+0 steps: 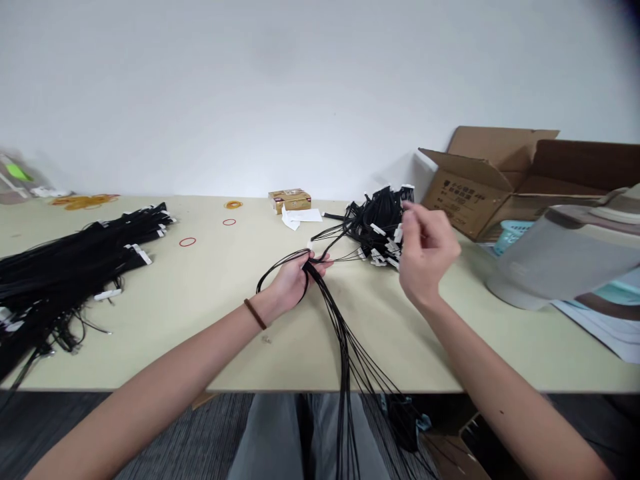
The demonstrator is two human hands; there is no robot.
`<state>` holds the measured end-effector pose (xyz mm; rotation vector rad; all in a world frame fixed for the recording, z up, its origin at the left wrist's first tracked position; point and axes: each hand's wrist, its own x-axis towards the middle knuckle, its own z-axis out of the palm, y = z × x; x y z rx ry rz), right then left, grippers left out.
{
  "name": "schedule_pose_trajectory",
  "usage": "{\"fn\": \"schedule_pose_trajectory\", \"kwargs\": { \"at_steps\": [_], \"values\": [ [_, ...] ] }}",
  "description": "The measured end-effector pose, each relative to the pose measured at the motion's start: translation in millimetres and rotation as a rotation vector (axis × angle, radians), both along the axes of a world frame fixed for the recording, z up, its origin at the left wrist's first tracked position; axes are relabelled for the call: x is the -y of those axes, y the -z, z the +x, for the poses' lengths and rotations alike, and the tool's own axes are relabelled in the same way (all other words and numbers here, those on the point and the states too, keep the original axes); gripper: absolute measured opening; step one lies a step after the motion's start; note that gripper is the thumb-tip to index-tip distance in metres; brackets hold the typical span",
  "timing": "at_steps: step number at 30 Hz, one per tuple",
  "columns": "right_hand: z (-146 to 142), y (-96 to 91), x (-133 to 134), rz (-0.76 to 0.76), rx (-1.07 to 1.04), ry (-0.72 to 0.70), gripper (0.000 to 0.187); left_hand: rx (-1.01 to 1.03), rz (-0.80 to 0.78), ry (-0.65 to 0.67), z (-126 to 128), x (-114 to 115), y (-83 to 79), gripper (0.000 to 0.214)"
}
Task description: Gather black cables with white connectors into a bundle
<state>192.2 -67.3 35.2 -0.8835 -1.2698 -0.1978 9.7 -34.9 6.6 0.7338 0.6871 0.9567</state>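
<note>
bright even indoor light, soft shadows; right hand motion-blurred; edges warped, top-right corner dark.

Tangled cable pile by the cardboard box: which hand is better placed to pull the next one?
Right hand: free and raised at the tangled pile. Left hand is gripping the cable bundle.

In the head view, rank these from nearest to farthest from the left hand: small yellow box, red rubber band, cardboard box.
From the left hand:
1. Small yellow box, behind it at the table's far edge.
2. Red rubber band, to its left.
3. Cardboard box, far right.
</note>
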Motion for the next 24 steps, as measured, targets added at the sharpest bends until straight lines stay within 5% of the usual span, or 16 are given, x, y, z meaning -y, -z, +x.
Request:
{"fn": "schedule_pose_trajectory", "kwargs": {
  "at_steps": [4,7,24],
  "values": [
    [-12.9,13.7,1.8,0.127,0.618,0.184,0.007,-0.004,0.029,0.005,1.0,0.7,1.5,0.012],
    [-18.2,23.1,-0.5,0.129,0.83,0.232,0.005,0.009,0.04,0.003,1.5,0.8,2.5,0.015],
    [-16.9,24.0,-2.8,0.147,0.882,0.321,0.003,0.044,0.088,-0.029,2.3,4.6,1.2,0.012]
  ]
}}
